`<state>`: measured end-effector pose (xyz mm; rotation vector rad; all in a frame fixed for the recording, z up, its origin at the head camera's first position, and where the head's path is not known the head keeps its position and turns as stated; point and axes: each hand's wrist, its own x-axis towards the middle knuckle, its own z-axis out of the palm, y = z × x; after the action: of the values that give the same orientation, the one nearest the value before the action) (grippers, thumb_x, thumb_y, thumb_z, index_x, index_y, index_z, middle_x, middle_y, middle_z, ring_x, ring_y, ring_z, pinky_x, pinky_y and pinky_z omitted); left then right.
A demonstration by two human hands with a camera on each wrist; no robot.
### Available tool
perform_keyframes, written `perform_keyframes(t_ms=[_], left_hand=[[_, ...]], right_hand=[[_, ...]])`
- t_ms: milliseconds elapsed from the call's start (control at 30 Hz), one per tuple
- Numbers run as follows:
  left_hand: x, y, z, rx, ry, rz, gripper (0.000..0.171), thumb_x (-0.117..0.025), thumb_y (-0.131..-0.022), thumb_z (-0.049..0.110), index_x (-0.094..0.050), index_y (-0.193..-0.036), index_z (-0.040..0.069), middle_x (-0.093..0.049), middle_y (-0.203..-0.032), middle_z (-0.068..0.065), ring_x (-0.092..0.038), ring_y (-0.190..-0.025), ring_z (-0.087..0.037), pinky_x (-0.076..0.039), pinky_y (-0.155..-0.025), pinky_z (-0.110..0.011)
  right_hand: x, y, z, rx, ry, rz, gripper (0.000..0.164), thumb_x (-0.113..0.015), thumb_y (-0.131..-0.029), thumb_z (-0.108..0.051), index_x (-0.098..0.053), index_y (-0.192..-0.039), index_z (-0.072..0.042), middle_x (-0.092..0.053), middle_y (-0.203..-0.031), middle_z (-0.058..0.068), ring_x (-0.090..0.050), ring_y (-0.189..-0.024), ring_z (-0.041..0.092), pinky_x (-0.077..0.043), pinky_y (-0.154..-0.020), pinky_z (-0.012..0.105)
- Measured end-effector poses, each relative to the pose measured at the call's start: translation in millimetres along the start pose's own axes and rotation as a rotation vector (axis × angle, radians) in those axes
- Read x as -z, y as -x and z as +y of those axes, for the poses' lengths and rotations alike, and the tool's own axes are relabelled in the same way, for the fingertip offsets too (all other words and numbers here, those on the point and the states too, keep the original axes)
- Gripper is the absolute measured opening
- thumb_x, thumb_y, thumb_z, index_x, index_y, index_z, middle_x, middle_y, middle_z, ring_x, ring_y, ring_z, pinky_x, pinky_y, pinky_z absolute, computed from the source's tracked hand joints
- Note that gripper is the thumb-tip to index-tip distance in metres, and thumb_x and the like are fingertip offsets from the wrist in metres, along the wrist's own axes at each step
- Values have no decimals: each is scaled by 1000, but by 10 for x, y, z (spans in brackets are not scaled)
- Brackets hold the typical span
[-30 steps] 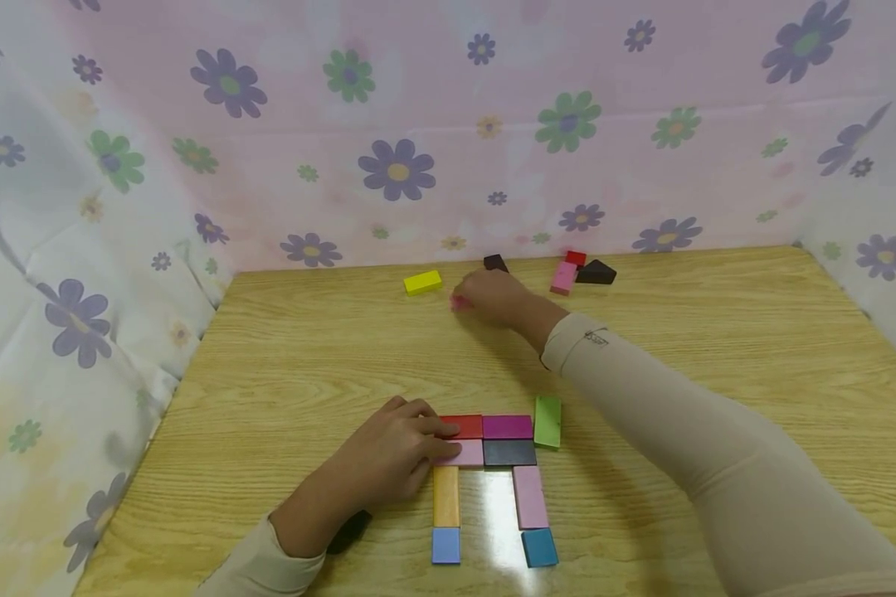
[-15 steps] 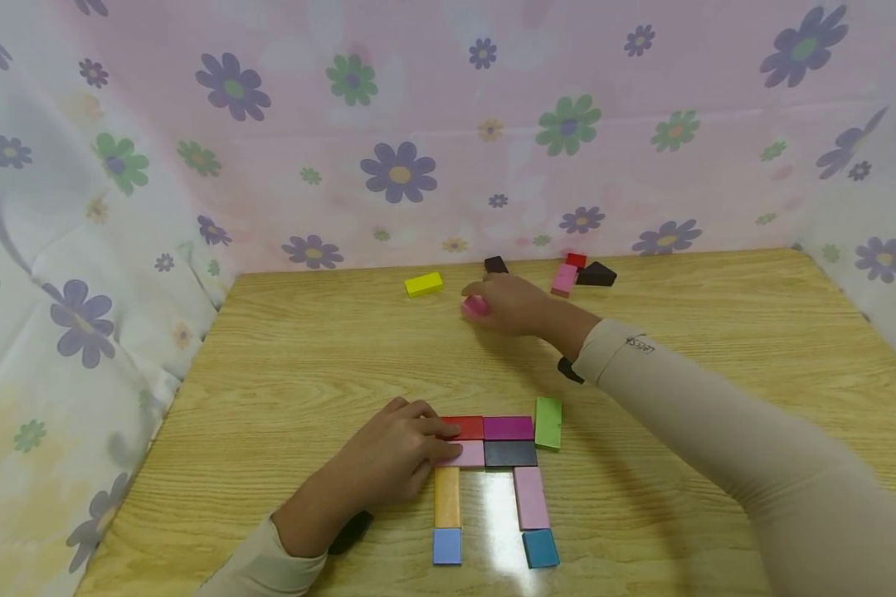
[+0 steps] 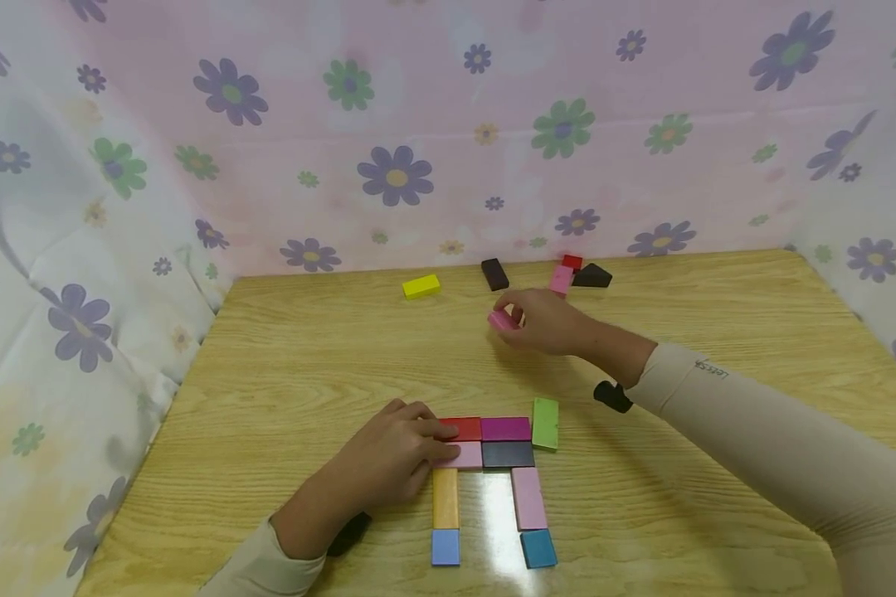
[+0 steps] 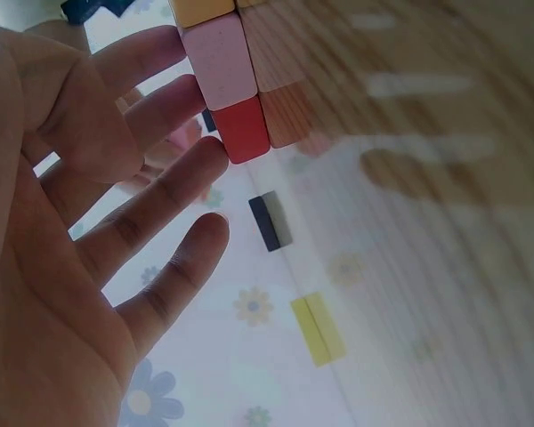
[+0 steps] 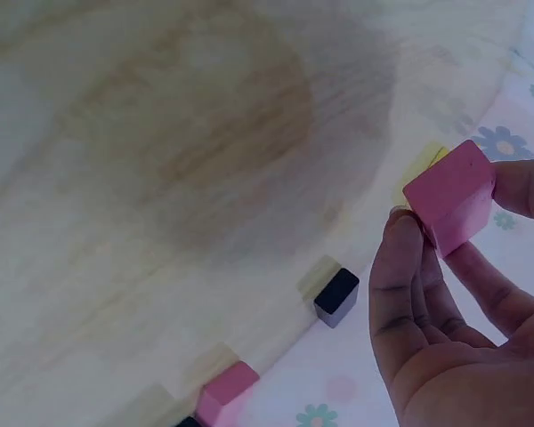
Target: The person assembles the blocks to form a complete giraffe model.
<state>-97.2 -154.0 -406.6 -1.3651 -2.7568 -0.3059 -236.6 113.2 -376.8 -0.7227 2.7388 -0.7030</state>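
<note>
My right hand [image 3: 548,322] pinches a pink block [image 5: 456,196] between thumb and fingers, held above the table. In the head view, the left hand [image 3: 388,452] rests with fingertips on a red block [image 3: 465,429] and a light pink block [image 3: 469,455]. These belong to a flat layout of blocks: a magenta block [image 3: 505,429] and a dark grey block [image 3: 508,454] continue the two rows. Below stand two legs, an orange block [image 3: 445,498] over a light blue one [image 3: 445,547], and a pink one [image 3: 529,498] over a teal one [image 3: 539,549]. A green block [image 3: 545,424] lies at the right end.
Along the back of the table [image 3: 306,356] lie a yellow block [image 3: 421,287], a black block [image 3: 495,274], another pink block [image 3: 561,280], a small red block [image 3: 572,262] and a black angled block [image 3: 592,275]. A flowered cloth [image 3: 448,108] rises behind and at the sides.
My right hand has drawn back to the right and toward me with the pink block, uncovering the black block at the back. The left hand and the layout have stayed in place.
</note>
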Motion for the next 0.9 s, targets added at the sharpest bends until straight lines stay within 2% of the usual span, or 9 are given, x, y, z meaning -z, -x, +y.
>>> perform_keyframes(t_ms=[133, 433, 667, 900], left_hand=[[-12, 8, -6, 0, -1, 7, 30, -61, -92, 10, -79, -112, 24, -72, -122, 8, -63, -108, -14, -48, -88, -35], [-21, 13, -4, 0, -1, 19, 32, -61, -90, 8, -79, -111, 24, -72, -122, 8, -63, -108, -15, -47, -88, -35], [-24, 6, 0, 10, 5, 8, 32, -61, -90, 8, -79, -111, 24, -72, -122, 8, -63, -110, -15, -47, -89, -35], [-28, 2, 1, 5, 3, 11, 32, -61, -90, 8, -79, -110, 24, -72, -122, 8, -63, -111, -15, -47, -89, -36]], right_hand=[[-42, 126, 69, -14, -54, -33, 36, -68, -92, -20, -63, -124, -4, -69, -100, 12, -63, -84, 21, -52, -72, 30], [-90, 335, 176, -28, -95, -79, 34, -68, -94, -24, -64, -119, -2, -69, -93, 9, -62, -82, 18, -51, -73, 30], [-151, 424, 279, -113, -98, -106, 29, -71, -91, -22, -62, -114, -4, -63, -80, 5, -55, -73, 16, -45, -65, 27], [-183, 462, 342, -191, -107, -102, 35, -71, -92, -33, -59, -110, -7, -57, -77, 5, -51, -71, 16, -40, -59, 28]])
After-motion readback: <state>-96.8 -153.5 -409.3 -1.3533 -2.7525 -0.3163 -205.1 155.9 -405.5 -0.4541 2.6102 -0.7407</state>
